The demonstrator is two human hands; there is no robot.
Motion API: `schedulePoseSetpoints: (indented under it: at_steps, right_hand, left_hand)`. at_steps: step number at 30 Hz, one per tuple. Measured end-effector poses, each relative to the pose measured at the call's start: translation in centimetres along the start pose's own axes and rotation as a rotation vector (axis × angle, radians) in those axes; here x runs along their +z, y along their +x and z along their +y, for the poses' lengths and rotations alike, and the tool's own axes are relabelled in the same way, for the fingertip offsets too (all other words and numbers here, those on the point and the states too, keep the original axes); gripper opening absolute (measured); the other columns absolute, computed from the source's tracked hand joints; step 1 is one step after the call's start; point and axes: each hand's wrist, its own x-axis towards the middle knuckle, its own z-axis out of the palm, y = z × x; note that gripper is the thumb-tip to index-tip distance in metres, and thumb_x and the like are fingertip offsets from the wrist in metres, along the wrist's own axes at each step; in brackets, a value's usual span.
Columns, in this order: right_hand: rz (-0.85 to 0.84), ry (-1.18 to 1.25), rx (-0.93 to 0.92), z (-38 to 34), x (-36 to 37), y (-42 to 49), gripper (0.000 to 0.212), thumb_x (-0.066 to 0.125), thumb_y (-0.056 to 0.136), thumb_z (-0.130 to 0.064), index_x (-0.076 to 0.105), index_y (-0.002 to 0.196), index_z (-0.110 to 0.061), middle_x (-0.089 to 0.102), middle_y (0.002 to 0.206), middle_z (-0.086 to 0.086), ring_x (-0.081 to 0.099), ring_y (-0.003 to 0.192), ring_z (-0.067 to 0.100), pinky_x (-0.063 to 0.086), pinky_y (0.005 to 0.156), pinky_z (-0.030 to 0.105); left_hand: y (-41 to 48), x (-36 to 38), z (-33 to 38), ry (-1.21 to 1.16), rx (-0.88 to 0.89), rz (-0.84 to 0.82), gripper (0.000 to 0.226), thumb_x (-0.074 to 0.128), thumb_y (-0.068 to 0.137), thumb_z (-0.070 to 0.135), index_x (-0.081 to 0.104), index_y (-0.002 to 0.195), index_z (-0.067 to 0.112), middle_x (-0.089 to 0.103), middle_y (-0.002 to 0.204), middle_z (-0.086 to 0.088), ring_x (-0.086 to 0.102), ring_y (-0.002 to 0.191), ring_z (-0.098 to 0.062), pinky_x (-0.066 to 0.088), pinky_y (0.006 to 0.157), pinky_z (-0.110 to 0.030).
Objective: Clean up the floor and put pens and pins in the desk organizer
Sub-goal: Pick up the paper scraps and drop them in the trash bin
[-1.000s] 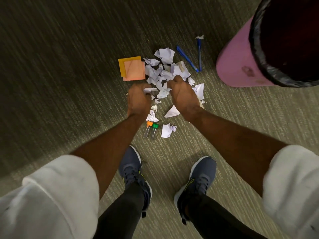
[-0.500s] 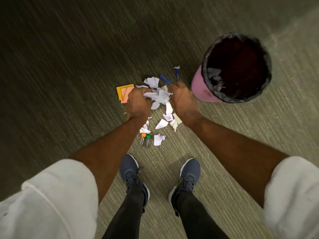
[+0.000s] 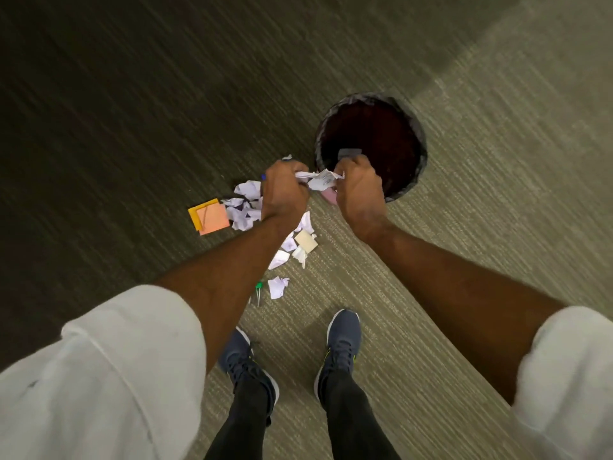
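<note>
**Both my hands on a wad of paper at the bin's edge**

Farthest left on the carpet (image 3: 464, 260) lie two sticky notes (image 3: 209, 216), a pale orange one on top of a darker orange one. Just beside them, to the right, is a cluster of torn white paper scraps (image 3: 243, 207), partly hidden under my left forearm. Lower down, close to that forearm, a green push pin (image 3: 258, 286) lies on the carpet with one more scrap (image 3: 277, 287) next to it. A blue tip of a pen (image 3: 263, 176) peeks out at the left edge of my left hand; the rest of the pen is hidden.

My left hand (image 3: 285, 190) is raised above the scraps, fingers curled down and gripping one end of a crumpled paper wad (image 3: 318, 179). Below it, a small beige note (image 3: 306, 241) lies among a few more white pieces. My right hand (image 3: 360, 187) grips the wad's other end, fingers curled likewise, so the wad spans the gap between my two hands. That hand is over the near rim of the waste bin (image 3: 422, 167), which stands upright with a black liner; a sliver of its pink wall shows between my hands.
</note>
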Motion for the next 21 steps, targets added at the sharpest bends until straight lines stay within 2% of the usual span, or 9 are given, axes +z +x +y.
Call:
schedulePoseSetpoints:
  at_steps: [4, 9, 12, 16, 21]
  right_hand:
    - [0.040, 0.037, 0.097, 2.8, -2.2, 1.4, 0.024, 0.060, 0.093, -0.015, 0.066, 0.115, -0.010, 0.055, 0.123, 0.016, 0.065, 0.097, 0.043, 0.052, 0.080, 0.045]
    - [0.097, 0.081, 0.177, 5.5, -2.1, 3.5, 0.020, 0.051, 0.096, -0.012, 0.066, 0.108, -0.007, 0.057, 0.117, 0.017, 0.064, 0.094, 0.042, 0.055, 0.080, 0.046]
    - [0.085, 0.107, 0.169, 7.0, -1.8, 4.2, 0.021, 0.055, 0.094, -0.009, 0.066, 0.111, -0.009, 0.057, 0.119, 0.015, 0.064, 0.097, 0.039, 0.055, 0.082, 0.043]
    - [0.076, 0.138, 0.148, 8.6, -1.6, 4.7, 0.033, 0.056, 0.089, -0.004, 0.065, 0.120, -0.011, 0.057, 0.123, 0.016, 0.063, 0.103, 0.038, 0.053, 0.087, 0.041]
    - [0.051, 0.147, 0.129, 9.8, -1.4, 4.9, 0.043, 0.058, 0.085, 0.001, 0.062, 0.126, -0.009, 0.055, 0.129, 0.017, 0.062, 0.109, 0.037, 0.052, 0.095, 0.045]
  left_hand:
    - [1.7, 2.7, 3.8, -0.018, 0.048, -0.047, 0.027, 0.063, 0.075, -0.002, 0.077, 0.095, 0.009, 0.074, 0.087, -0.013, 0.061, 0.082, -0.011, 0.051, 0.076, -0.033]
    - [3.9, 6.5, 6.3, 0.006, 0.074, -0.080, 0.026, 0.066, 0.078, 0.002, 0.076, 0.101, 0.010, 0.075, 0.097, -0.013, 0.068, 0.091, -0.021, 0.054, 0.082, -0.034]
    - [4.9, 8.2, 6.8, 0.034, 0.100, -0.114, 0.032, 0.065, 0.080, 0.002, 0.074, 0.110, 0.008, 0.074, 0.107, -0.012, 0.066, 0.097, -0.016, 0.049, 0.086, -0.028]
    - [5.9, 9.6, 6.8, 0.050, 0.081, -0.095, 0.040, 0.073, 0.081, 0.010, 0.069, 0.121, 0.009, 0.068, 0.123, -0.011, 0.063, 0.113, -0.020, 0.044, 0.095, -0.022]
    - [6.9, 9.8, 7.1, 0.115, 0.108, -0.150, 0.047, 0.070, 0.083, 0.003, 0.063, 0.129, 0.009, 0.062, 0.132, -0.011, 0.059, 0.120, -0.023, 0.045, 0.105, -0.029]
